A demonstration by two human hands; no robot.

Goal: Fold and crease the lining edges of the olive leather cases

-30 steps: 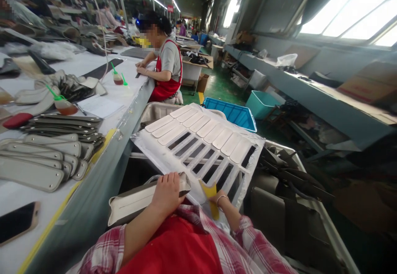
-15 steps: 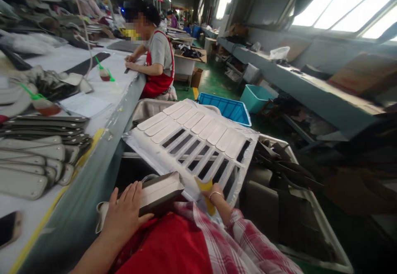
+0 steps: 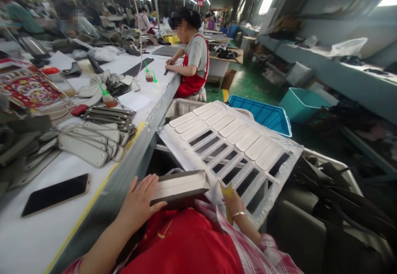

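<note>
"What's worn in front?"
"A bright red apron (image 3: 189,247) at the bottom centre of the frame, with a thin yellowish strand (image 3: 161,236) on it."
"And with it?"
"A checked shirt (image 3: 221,228) in red, pink and white. Its right sleeve (image 3: 276,252) fills the lower right; a reddish scrap of left sleeve (image 3: 73,267) shows lower left."
"Jewellery?"
"A slim silvery bracelet (image 3: 239,213) behind the right hand (image 3: 235,201). The left hand (image 3: 139,201) is bare."

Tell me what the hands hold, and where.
The right hand holds a yellow strip by its middle. The left hand lies on a box-like piece; whether it grips cannot be told.
</note>
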